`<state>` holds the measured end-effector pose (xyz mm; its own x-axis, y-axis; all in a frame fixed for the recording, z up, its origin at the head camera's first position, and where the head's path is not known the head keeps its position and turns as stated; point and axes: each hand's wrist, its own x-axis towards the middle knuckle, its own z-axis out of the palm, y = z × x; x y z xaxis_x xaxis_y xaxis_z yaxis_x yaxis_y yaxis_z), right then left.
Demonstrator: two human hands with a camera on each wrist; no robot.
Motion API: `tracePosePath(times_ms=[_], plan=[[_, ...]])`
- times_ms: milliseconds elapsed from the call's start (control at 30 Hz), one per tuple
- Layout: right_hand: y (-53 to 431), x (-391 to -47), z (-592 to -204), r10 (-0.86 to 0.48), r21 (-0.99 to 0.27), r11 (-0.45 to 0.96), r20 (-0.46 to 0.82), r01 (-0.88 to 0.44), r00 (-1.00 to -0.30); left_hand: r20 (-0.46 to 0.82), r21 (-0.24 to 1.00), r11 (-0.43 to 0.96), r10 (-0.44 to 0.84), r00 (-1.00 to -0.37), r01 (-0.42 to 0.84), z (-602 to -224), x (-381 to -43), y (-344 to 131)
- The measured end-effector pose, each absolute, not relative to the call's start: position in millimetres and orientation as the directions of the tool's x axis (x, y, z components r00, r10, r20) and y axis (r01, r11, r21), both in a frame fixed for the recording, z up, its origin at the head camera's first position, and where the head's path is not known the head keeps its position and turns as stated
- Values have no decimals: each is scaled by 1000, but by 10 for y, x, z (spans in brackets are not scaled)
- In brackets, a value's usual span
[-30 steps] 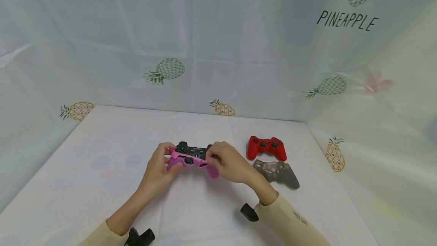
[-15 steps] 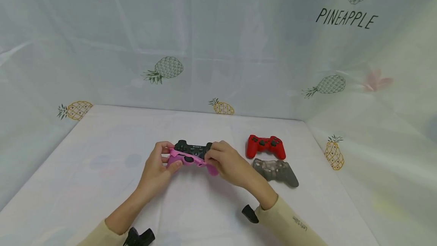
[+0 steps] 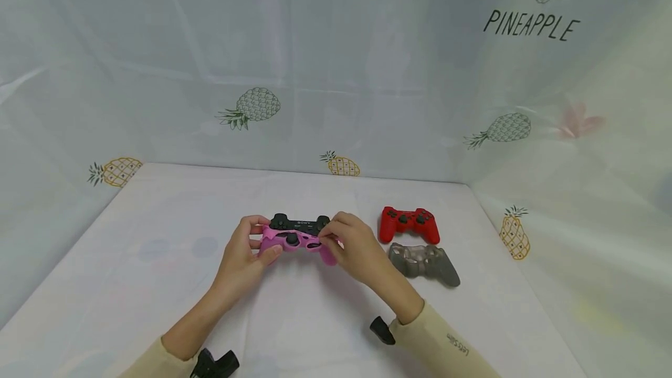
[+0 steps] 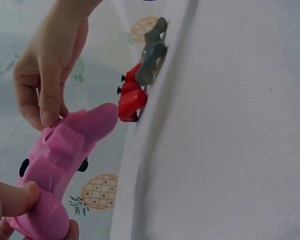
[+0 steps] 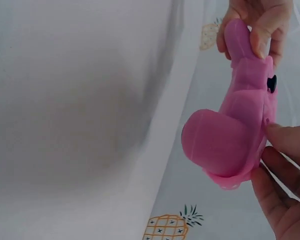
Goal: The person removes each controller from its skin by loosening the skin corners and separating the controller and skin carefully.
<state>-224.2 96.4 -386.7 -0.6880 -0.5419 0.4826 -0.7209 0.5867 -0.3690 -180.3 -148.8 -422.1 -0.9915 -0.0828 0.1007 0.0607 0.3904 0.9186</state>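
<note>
A black Sony game controller (image 3: 301,226) is partly inside a pink silicone cover (image 3: 270,237), held above the table. My left hand (image 3: 242,261) grips the left handle, its thumb pressing on the near side. On the right, my right hand (image 3: 358,249) pinches the rim of the cover between thumb and fingers. Seen from the right wrist, smooth pink cover (image 5: 217,142) wraps the underside and both handles. In the left wrist view a black thumbstick (image 4: 24,167) pokes through the pink. The far, upper part of the black controller shows bare in the head view.
Right of my hands lies a red controller (image 3: 388,227) with black sticks. Just nearer is a grey, controller-shaped piece (image 3: 427,264), which looks like a soft cover. A white cloth covers the table (image 3: 173,284); pineapple-printed sheeting (image 3: 336,63) hangs behind and at the sides.
The cover's rim on the right has shifted, and more of the near black thumbstick shows through the pink. My right fingers have moved slightly along the rim. The left hand keeps its grip.
</note>
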Motion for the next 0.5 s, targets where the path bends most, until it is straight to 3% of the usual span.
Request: tracePosePath(times_ms=[300,500], plan=[[845,-2272,-3770,-550,-404,561,470,-722,-690,111,926,369,-68,-991,78,-4198,-1811,-1469],[692,-2303,-3668,-583,-423,605,342,-675,-737,157,906,405,-46,-987,125,-4212,-1810,-1433]])
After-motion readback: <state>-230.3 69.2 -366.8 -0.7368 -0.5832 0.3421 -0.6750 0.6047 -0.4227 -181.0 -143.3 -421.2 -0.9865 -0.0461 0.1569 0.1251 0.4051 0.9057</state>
